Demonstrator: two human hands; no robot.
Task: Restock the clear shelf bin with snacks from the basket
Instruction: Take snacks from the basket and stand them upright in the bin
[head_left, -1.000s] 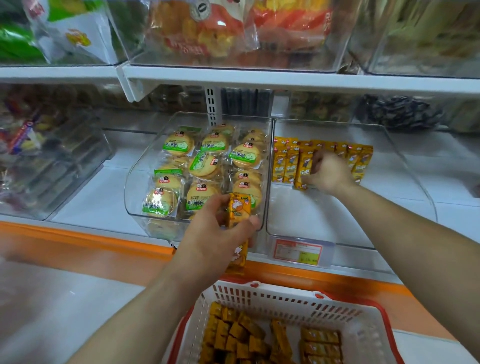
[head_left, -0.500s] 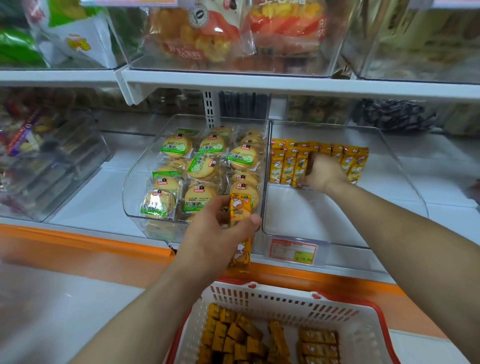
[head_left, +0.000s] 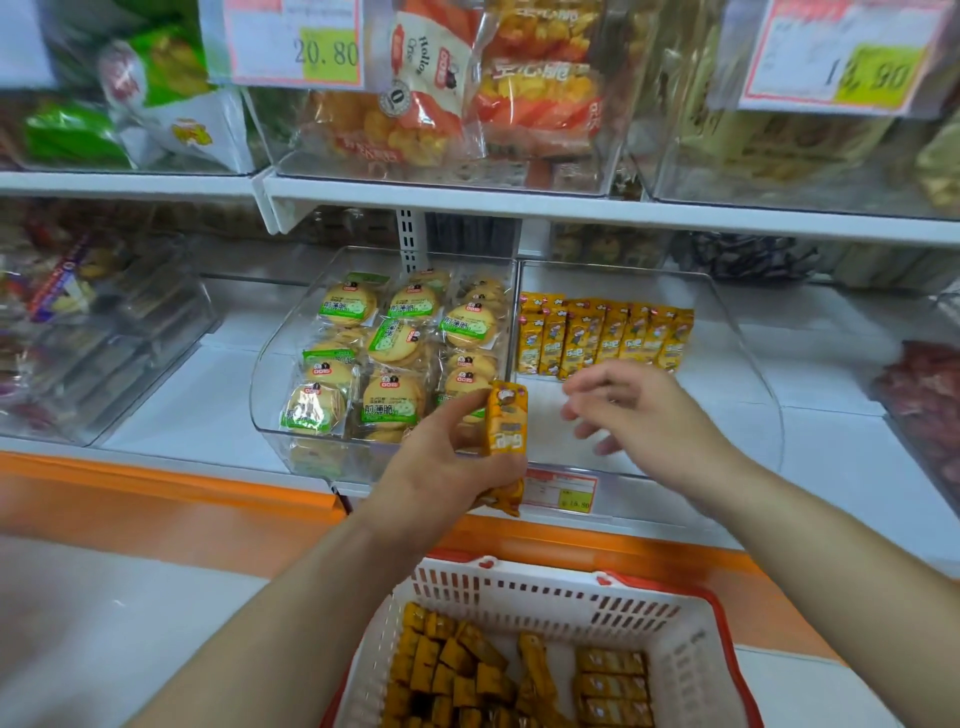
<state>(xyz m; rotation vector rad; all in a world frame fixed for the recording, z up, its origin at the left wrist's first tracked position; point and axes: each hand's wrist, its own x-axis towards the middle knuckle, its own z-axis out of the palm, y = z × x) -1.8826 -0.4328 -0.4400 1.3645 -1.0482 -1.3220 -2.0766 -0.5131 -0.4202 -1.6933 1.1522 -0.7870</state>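
Packets in yellow wrappers (head_left: 506, 422) sit gripped in the left hand (head_left: 441, 467), before the clear plastic shelf bin (head_left: 727, 395). The right hand (head_left: 644, 410) hovers over its front, fingers loose, empty; matching packets (head_left: 605, 338) line its back.

The right hand (head_left: 639, 410) has been withdrawn from the row of yellow packets (head_left: 605, 338) at the back of the clear bin (head_left: 727, 364) and is now held just right of frame centre, fingers spread, nothing gripped. The row, previously part-covered, is exposed in full.
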